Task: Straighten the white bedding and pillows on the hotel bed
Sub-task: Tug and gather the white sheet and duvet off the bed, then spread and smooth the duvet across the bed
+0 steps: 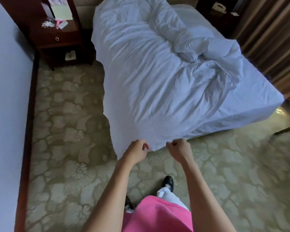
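Now pinching duvet (151, 77) foot-end hem off mattress (251, 97) corner: left hand (137, 152), right hand (178, 149), 2 curled grips. Still bunched toward right. Risk: uneven tug drags cover askew, or hem slips.

White cloth duvet (149, 77): matt, soft, heavily creased. White fitted cloth sheet (251, 97) on the bed: matt, smoother along the right edge. Dark red-brown wooden nightstand (60, 37): polished, semi-gloss, with a small metal ring pull (57, 38). Beige-green floral carpet (65, 131): matt, textured pile. Black shoe (168, 180): glossy. Brown striped curtain (271, 39): cloth, slight sheen.
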